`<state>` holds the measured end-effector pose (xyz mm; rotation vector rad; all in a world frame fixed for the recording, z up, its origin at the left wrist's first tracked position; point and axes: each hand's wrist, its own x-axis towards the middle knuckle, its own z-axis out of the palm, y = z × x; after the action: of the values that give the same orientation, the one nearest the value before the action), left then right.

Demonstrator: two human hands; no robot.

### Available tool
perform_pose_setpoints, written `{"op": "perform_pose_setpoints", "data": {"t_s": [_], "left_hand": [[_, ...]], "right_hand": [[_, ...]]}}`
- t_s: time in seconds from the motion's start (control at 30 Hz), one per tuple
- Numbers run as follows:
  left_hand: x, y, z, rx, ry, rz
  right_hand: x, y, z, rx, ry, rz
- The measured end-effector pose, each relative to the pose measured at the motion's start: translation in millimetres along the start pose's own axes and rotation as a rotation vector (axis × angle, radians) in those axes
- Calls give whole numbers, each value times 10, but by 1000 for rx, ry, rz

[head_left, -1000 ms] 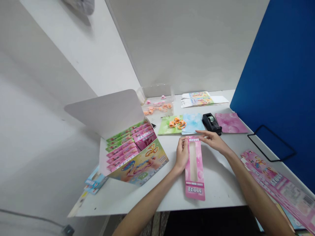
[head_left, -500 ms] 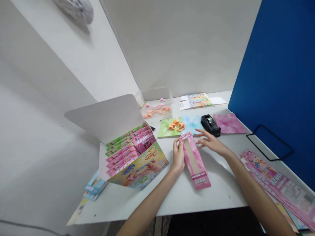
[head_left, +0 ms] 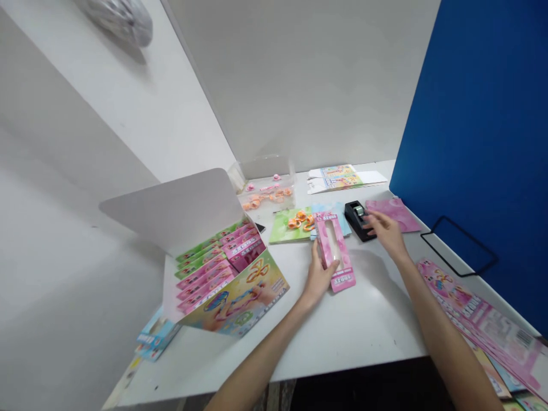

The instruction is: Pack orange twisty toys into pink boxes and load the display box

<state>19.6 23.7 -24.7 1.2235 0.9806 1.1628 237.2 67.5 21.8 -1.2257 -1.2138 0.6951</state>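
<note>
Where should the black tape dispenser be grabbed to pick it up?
Probably by its long black base, coming from the side of the right hand. The tape dispenser sits low on the table, and the tape roll on top is best left free.

I am seeing bright, soft light all over the white table (head_left: 368, 337). Pale gray shadows are lying beside the left hand (head_left: 317, 282) and right hand (head_left: 386, 233). The white wall (head_left: 85, 114) is bending near the edges, and the shiny thing (head_left: 117, 20) up top is looking blurry.
</note>
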Motion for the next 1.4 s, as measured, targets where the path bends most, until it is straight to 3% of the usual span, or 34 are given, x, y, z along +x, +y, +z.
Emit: {"op": "perform_pose_setpoints", "data": {"t_s": [0.07, 0.1, 0.2, 0.3, 0.43, 0.6, 0.87, 1.07, 1.23, 1.4], "left_hand": [[40, -9, -39, 7, -8, 25], [61, -13, -56, 13, -27, 29], [101, -30, -82, 98, -68, -6], [88, -29, -72, 256, -57, -10], [51, 10, -69, 474, -9, 111], [56, 11, -100, 767, 44, 137], [30, -52, -85, 733, 56, 174], [37, -66, -89, 724, 52, 178], [46, -83, -84, 731, 62, 193], [41, -88, -84, 734, 67, 199]], "right_hand": [[83, 137, -194, -253, 267, -47], [114, 215, -281, -419, 329, -63], [163, 440, -444, -731, 202, -101], [169, 580, -468, -859, 71, -63], [155, 615, -436, -884, 34, -65], [160, 571, -436, -918, 105, -64], [188, 511, -381, -774, 350, -309], [175, 465, -342, -747, 394, -403], [142, 453, -301, -750, 371, -315], [109, 412, -276, -733, 243, -93]]}}
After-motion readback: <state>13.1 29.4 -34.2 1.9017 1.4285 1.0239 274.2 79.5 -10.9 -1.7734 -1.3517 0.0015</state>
